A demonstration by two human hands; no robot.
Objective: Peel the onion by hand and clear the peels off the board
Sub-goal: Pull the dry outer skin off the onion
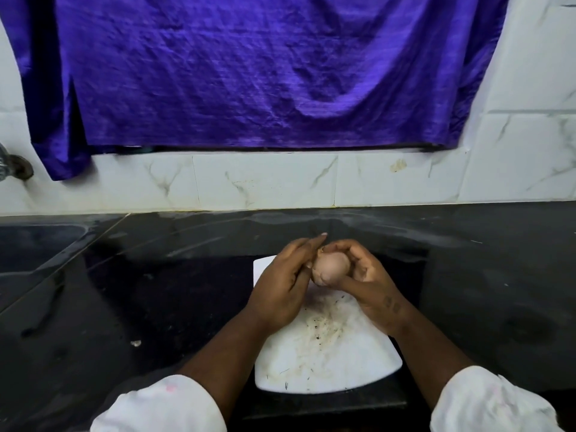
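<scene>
In the head view, the onion (pixel 332 269) was held in the air over the far end of a white cutting board (pixel 327 366), toward the board's 12 o'clock edge, and it touched neither the board nor the counter. Its skin looked pale pink and smooth, with a small loose flap at its top.

The right hand (pixel 366 275) wrapped it from the 3 o'clock side, fingers curled over the top and the thumb running under the bottom, so the onion sat gripped in the cup of that hand. The left hand (pixel 285 286) came in from 9 o'clock. Its fingers (pixel 307 249) were straight and pressed together, pointing toward 1 o'clock, lying against the onion's left side. The thumb tip touched the onion near its middle.

Thin dry peel scraps (pixel 324 328) and dark specks lay scattered on the middle of the board, below the hands. The board sat on a black counter (pixel 483 275). One small pale crumb (pixel 135 343) lay on the counter well apart from the board, at its 9 o'clock.

White sleeves (pixel 162 406) showed at 6 o'clock. A sink (pixel 34 247) was sunk into the counter at 9 o'clock, with a tap (pixel 14 166) on the tiled wall (pixel 265 182) above it. A purple cloth (pixel 265 70) hung across the wall at 12 o'clock.
</scene>
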